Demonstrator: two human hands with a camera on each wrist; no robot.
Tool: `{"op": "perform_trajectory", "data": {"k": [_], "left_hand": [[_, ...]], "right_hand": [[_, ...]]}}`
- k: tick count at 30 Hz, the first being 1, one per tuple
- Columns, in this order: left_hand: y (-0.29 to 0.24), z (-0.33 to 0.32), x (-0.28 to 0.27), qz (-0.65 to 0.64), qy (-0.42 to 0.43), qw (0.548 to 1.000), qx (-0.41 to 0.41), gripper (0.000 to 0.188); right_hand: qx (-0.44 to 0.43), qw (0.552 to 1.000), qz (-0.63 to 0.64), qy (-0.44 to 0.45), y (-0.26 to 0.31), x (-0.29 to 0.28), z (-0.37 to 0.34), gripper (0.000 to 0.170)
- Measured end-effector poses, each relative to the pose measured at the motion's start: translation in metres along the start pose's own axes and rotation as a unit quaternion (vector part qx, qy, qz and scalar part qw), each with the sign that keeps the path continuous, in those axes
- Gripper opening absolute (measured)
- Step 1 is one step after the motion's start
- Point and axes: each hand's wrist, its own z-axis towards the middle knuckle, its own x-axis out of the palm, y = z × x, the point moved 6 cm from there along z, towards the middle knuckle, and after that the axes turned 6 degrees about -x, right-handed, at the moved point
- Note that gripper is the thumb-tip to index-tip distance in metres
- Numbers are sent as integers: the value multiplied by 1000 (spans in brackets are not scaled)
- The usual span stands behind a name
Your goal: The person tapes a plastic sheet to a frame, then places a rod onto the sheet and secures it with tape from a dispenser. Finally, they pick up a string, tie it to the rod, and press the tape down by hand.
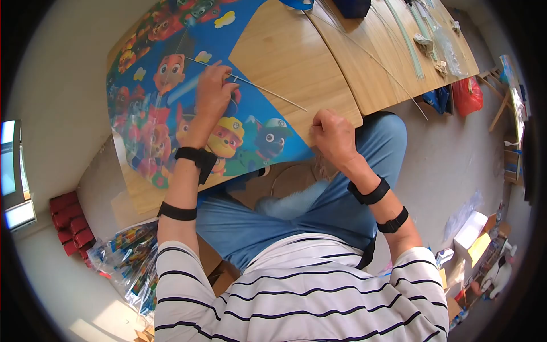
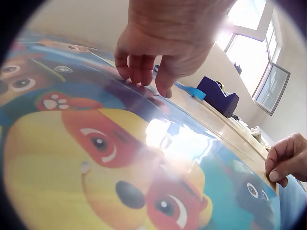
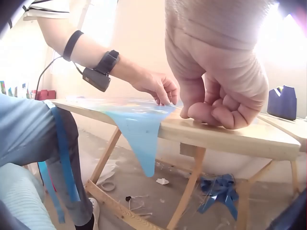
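Observation:
A thin pale rod (image 1: pixel 268 92) lies slanted across a glossy blue cartoon sheet (image 1: pixel 191 102) and the bare wood beside it. My left hand (image 1: pixel 214 94) pinches the rod near its middle, fingers pointing down, with a small white piece (image 1: pixel 236 78) beside them. From the left wrist view, the left hand (image 2: pixel 165 40) is low over the sheet (image 2: pixel 57 158). My right hand (image 1: pixel 333 137) is at the table's near edge, just beyond the rod's end, its fingers curled. The right wrist view shows that hand (image 3: pixel 218 76) with folded fingers against the tabletop; anything inside them is hidden.
A second wooden table (image 1: pixel 376 68) adjoins on the right, with long thin rods, pale green strips (image 1: pixel 405 40) and a dark blue holder (image 1: pixel 352 7). A sheet corner (image 3: pixel 139 139) hangs over the near edge. A red bag (image 1: pixel 467 96) and boxes stand around the floor.

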Motion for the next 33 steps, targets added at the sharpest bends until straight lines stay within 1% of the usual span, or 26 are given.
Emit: {"op": "perform_trajectory", "data": {"k": [1, 4, 7, 9, 12, 16, 19, 22, 25, 28, 30, 31, 33], "left_hand": [[0, -10, -7, 10, -11, 1000, -15, 42], [1, -36, -14, 53, 6, 998, 26, 60], [15, -36, -11, 86, 2, 996, -3, 67], [27, -23, -11, 93, -3, 995, -22, 69], [38, -8, -10, 74, 3, 997, -33, 70], [41, -3, -13, 73, 12, 996, -55, 69], [41, -8, -12, 71, -10, 997, -42, 69], [41, -8, -10, 77, -21, 995, -53, 64], [29, -3, -15, 35, -16, 998, -47, 49], [16, 2, -13, 9, -19, 1000, -21, 27], [13, 7, -4, -6, -45, 999, -3, 18], [12, 9, 1, -14, -55, 998, 5, 15], [11, 11, 9, -2, -39, 999, -8, 14]], "right_hand": [[4, 1000, -2, 2, -2, -2, 0, 8], [12, 1000, -11, -3, -5, -5, 2, 10], [-7, 999, -22, -26, -2, -5, 16, 12], [-30, 998, -19, -44, 12, 0, 30, 13], [-50, 995, -70, -59, 28, 14, 52, 13], [-82, 989, -117, -31, 37, 34, 68, 9], [-94, 987, -129, -10, 44, 34, 64, 5], [-96, 989, -108, -5, 45, 34, 59, 3], [-82, 994, -76, -9, 47, 36, 47, 3], [-61, 996, -61, -15, 46, 36, 37, 4], [-45, 998, -48, -17, 43, 38, 32, 6], [-51, 998, -43, -16, 43, 38, 31, 6], [-55, 998, -34, -7, 40, 38, 29, 7]]}}
